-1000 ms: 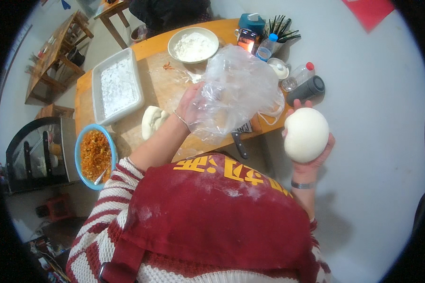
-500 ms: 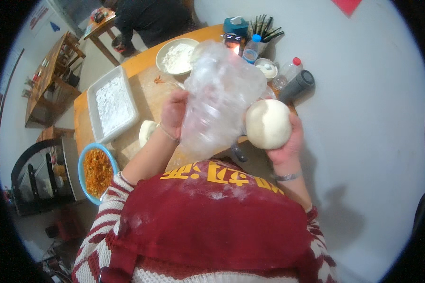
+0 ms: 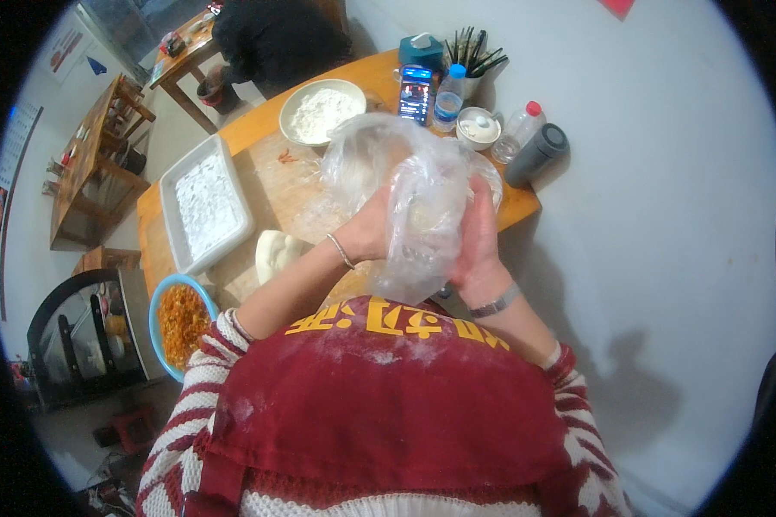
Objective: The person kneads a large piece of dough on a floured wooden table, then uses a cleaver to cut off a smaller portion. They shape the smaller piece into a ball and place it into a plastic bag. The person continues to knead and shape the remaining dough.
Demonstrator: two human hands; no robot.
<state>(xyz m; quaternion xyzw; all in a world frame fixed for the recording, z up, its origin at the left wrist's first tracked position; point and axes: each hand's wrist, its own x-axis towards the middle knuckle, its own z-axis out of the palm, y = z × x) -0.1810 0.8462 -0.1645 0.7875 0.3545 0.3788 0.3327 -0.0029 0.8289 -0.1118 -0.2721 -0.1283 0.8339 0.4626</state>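
Observation:
A clear, crumpled plastic bag (image 3: 424, 194) hangs between my hands, over the near part of the wooden board. My left hand (image 3: 371, 226) grips it from the left, and film partly covers the fingers. On the other side, my right hand (image 3: 481, 234) curls round a dough ball, which shows only as a pale mass through the film. The ball appears to be in the bag. A smaller piece of white dough (image 3: 276, 253) lies on the board (image 3: 259, 172), left of my left wrist.
Behind the bag stands a bowl (image 3: 286, 129) of flour. A white tray (image 3: 243, 194) with white powder and a blue basin (image 3: 154, 314) of orange-brown filling are at the left. A phone (image 3: 415, 95), bottles (image 3: 448, 99) and a grey flask (image 3: 539, 155) line the far right. Beyond sits a person (image 3: 276, 39).
My right hand has brought the dough ball left to the bag, and film now covers it. My left hand has moved right and nearer. The phone is now uncovered.

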